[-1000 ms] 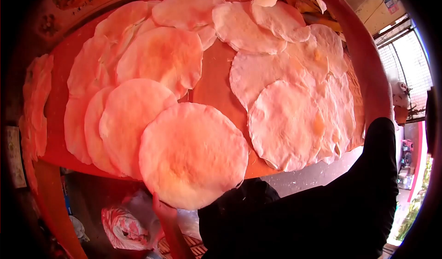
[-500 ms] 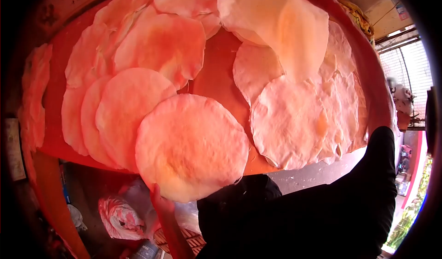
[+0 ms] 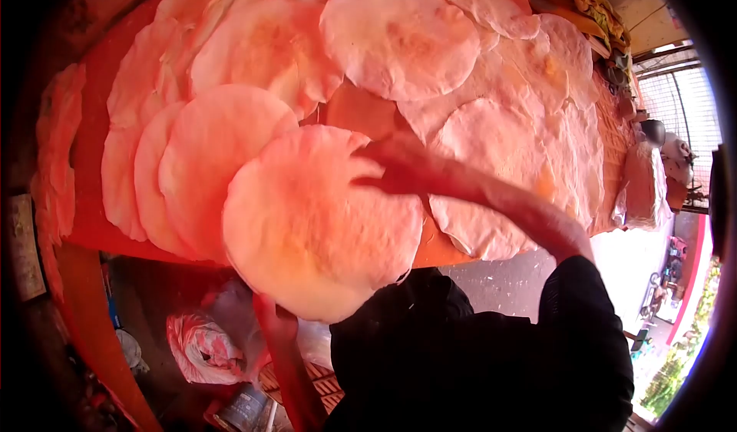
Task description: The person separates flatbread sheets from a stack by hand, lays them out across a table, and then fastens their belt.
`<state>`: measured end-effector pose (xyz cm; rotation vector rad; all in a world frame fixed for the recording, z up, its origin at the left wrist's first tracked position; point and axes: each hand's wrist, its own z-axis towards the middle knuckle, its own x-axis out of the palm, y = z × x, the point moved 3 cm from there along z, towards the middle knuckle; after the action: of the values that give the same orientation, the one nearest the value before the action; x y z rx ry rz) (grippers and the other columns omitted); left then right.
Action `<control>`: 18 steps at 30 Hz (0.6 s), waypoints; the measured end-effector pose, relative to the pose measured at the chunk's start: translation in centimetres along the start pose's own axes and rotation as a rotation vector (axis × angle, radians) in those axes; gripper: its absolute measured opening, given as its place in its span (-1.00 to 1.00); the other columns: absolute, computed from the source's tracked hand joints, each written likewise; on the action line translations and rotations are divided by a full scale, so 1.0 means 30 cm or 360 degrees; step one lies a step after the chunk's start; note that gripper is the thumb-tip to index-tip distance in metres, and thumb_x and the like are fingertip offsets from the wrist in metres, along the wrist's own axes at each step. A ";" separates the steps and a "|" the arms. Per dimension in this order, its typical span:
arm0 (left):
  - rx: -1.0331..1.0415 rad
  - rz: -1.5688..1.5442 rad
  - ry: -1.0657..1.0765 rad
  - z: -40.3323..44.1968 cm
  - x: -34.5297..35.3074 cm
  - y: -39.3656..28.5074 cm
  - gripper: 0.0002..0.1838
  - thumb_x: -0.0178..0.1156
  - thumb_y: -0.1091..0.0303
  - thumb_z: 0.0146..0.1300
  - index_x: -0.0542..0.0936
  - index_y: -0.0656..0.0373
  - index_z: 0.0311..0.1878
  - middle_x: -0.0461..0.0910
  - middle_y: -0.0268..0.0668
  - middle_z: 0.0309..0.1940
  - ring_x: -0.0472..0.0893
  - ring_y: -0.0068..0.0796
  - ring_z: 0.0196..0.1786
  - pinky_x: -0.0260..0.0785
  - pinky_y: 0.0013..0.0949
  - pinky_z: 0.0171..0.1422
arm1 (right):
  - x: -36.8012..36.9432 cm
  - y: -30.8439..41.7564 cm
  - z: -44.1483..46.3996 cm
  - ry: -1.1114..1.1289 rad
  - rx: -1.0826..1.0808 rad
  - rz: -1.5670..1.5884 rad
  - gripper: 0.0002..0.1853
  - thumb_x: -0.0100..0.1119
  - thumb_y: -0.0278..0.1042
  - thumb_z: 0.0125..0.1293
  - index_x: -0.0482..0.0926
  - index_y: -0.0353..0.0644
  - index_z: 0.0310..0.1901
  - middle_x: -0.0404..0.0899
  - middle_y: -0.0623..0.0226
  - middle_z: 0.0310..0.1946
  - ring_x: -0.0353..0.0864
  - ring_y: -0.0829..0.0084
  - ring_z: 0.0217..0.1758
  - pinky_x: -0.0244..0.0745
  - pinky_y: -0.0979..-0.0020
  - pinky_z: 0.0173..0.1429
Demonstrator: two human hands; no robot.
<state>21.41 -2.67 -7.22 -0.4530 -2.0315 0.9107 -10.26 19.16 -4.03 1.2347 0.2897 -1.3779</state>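
Note:
A thin round dough sheet (image 3: 307, 225) lies at the front of the table, its near edge hanging over the table's edge. Below that overhang, my left hand (image 3: 275, 317) grips the sheet's near edge, its fingers mostly hidden underneath. My right hand (image 3: 395, 167) reaches over the same sheet's upper right side with fingers apart, slightly blurred; nothing shows in it. Another round sheet (image 3: 399, 36) rests beyond it, flat on overlapping sheets. To the right, a paler sheet (image 3: 491, 163) lies partly behind my right forearm.
Several overlapping dough sheets (image 3: 223, 155) cover the left of the red-lit table (image 3: 361, 113). A crumpled red-and-white bag (image 3: 201, 347) and a dark container (image 3: 244, 407) are below the front edge. Yellowish cloth (image 3: 576, 2) lies at the far right, near a plastic-wrapped item (image 3: 645, 186).
The sheet that hung raised and folded at the upper right now lies flat. My right arm has swung back from the far right to the front sheet. My left hand stays below it.

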 end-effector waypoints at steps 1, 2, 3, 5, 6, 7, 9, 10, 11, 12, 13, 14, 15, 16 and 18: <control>0.0084 0.0069 0.0022 0.013 0.023 0.007 -0.35 0.12 0.12 0.41 0.23 0.25 0.44 0.31 -0.19 0.39 0.35 -0.23 0.39 0.20 -0.15 0.45 | 0.026 0.181 0.023 0.0450 0.0332 0.0316 -0.39 0.47 0.08 0.08 0.59 -0.22 0.03 0.68 0.07 -0.31 0.67 0.11 -0.21 0.57 0.21 -0.09; 0.0123 0.0154 0.0102 0.036 -0.011 0.038 -0.30 0.17 0.10 0.37 0.22 0.28 0.44 0.32 -0.16 0.38 0.36 -0.22 0.39 0.23 -0.16 0.43 | 0.090 0.303 0.000 0.0412 0.0300 0.0564 -0.34 0.47 0.10 0.08 0.57 -0.27 0.06 0.67 0.03 -0.29 0.68 0.06 -0.15 0.57 0.19 -0.05; 0.0129 0.0194 0.0098 0.054 0.049 0.032 -0.28 0.19 0.09 0.35 0.23 0.32 0.43 0.35 -0.15 0.34 0.38 -0.24 0.36 0.23 -0.19 0.42 | 0.107 0.411 0.022 0.0599 0.0427 0.0653 -0.34 0.47 0.06 0.08 0.56 -0.26 0.10 0.67 0.00 -0.27 0.67 -0.01 -0.13 0.56 0.15 -0.01; 0.0121 0.0292 0.0058 0.077 0.142 0.013 -0.36 0.18 0.20 0.38 0.27 0.36 0.39 0.42 -0.20 0.24 0.42 -0.35 0.26 0.25 -0.28 0.35 | 0.148 0.481 0.036 0.0735 0.0442 0.0814 -0.39 0.45 -0.08 0.11 0.55 -0.22 0.15 0.67 0.01 -0.24 0.69 0.08 -0.17 0.58 0.22 -0.05; 0.0136 0.0463 0.0122 0.086 0.130 0.008 -0.38 0.19 0.24 0.37 0.30 0.36 0.39 0.45 -0.23 0.21 0.44 -0.40 0.22 0.26 -0.33 0.32 | 0.175 0.485 0.027 0.0762 0.0591 0.0908 -0.43 0.44 -0.15 0.12 0.56 -0.21 0.14 0.68 0.05 -0.24 0.70 0.18 -0.21 0.59 0.27 -0.08; 0.0145 0.0403 -0.0033 0.083 0.156 -0.001 -0.40 0.22 0.27 0.35 0.32 0.35 0.37 0.48 -0.27 0.18 0.45 -0.47 0.18 0.27 -0.40 0.27 | 0.192 0.464 0.013 0.0792 0.0735 0.0989 -0.47 0.43 -0.23 0.13 0.57 -0.20 0.14 0.69 0.09 -0.24 0.70 0.27 -0.24 0.59 0.31 -0.12; 0.0129 0.0328 0.0018 0.078 0.174 -0.037 -0.44 0.22 0.33 0.36 0.33 0.34 0.35 0.48 -0.30 0.18 0.46 -0.54 0.15 0.28 -0.44 0.25 | 0.170 0.421 -0.006 0.0794 0.0992 0.1308 -0.60 0.38 -0.34 0.21 0.62 -0.20 0.09 0.72 0.29 -0.24 0.66 0.57 -0.24 0.59 0.44 -0.12; 0.0107 0.0344 0.0051 0.073 0.168 -0.040 -0.44 0.21 0.32 0.36 0.32 0.33 0.35 0.48 -0.29 0.18 0.47 -0.54 0.15 0.29 -0.44 0.25 | 0.191 0.402 -0.027 0.0811 0.1180 0.1522 -0.64 0.34 -0.36 0.26 0.63 -0.25 0.07 0.72 0.32 -0.22 0.66 0.58 -0.19 0.58 0.47 -0.06; 0.0097 0.0354 0.0099 0.075 0.167 -0.043 -0.44 0.21 0.32 0.37 0.31 0.33 0.35 0.48 -0.29 0.17 0.47 -0.54 0.14 0.30 -0.43 0.24 | 0.172 0.413 -0.008 0.0955 0.1356 0.1596 -0.66 0.32 -0.36 0.28 0.63 -0.30 0.05 0.71 0.31 -0.20 0.66 0.55 -0.14 0.57 0.47 0.00; 0.0022 0.0403 0.0050 0.071 0.192 -0.062 -0.44 0.20 0.31 0.37 0.30 0.33 0.34 0.48 -0.28 0.17 0.47 -0.54 0.13 0.32 -0.42 0.21 | 0.202 0.417 -0.019 0.0891 0.1310 0.1624 -0.67 0.34 -0.34 0.26 0.65 -0.26 0.03 0.69 0.31 -0.26 0.62 0.57 -0.22 0.55 0.46 -0.08; -0.0055 0.0452 0.0001 0.066 0.212 -0.077 -0.44 0.20 0.31 0.38 0.29 0.34 0.34 0.48 -0.27 0.16 0.48 -0.54 0.13 0.34 -0.41 0.18 | 0.229 0.429 -0.028 0.0827 0.1266 0.1653 -0.67 0.35 -0.31 0.24 0.67 -0.23 0.02 0.67 0.32 -0.33 0.58 0.58 -0.30 0.53 0.45 -0.17; 0.0027 0.0524 -0.0042 0.076 0.187 -0.066 -0.48 0.21 0.31 0.37 0.34 0.36 0.29 0.51 -0.26 0.12 0.50 -0.52 0.12 0.37 -0.39 0.16 | 0.249 0.446 -0.035 0.0834 0.1308 0.1721 -0.68 0.34 -0.32 0.24 0.67 -0.23 0.01 0.66 0.33 -0.35 0.57 0.59 -0.33 0.52 0.45 -0.19; 0.0044 0.0585 -0.0066 0.076 0.182 -0.076 -0.50 0.22 0.32 0.36 0.37 0.36 0.27 0.52 -0.25 0.09 0.51 -0.51 0.11 0.37 -0.39 0.16 | 0.265 0.465 -0.035 0.0835 0.1349 0.1786 -0.68 0.33 -0.33 0.24 0.66 -0.23 0.01 0.66 0.34 -0.38 0.56 0.60 -0.35 0.52 0.45 -0.21; 0.0064 0.0643 -0.0086 0.077 0.184 -0.089 -0.52 0.23 0.32 0.35 0.40 0.36 0.25 0.54 -0.25 0.07 0.52 -0.50 0.11 0.37 -0.39 0.17 | 0.277 0.476 -0.033 0.0835 0.1388 0.1847 -0.69 0.32 -0.34 0.25 0.66 -0.24 0.01 0.65 0.34 -0.40 0.55 0.60 -0.38 0.52 0.45 -0.24; 0.0149 0.0748 -0.0210 0.080 0.189 -0.096 -0.58 0.26 0.41 0.27 0.49 0.36 0.16 0.59 -0.26 -0.01 0.56 -0.49 0.06 0.37 -0.40 0.17 | 0.301 0.473 -0.052 0.0682 0.1314 0.1653 -0.74 0.26 -0.35 0.31 0.64 -0.27 -0.03 0.65 0.39 -0.34 0.57 0.59 -0.28 0.51 0.42 -0.19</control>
<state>16.22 -2.26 -2.86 -0.8604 -2.0239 1.3406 4.74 11.43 -4.83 1.9467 -0.6419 -0.2729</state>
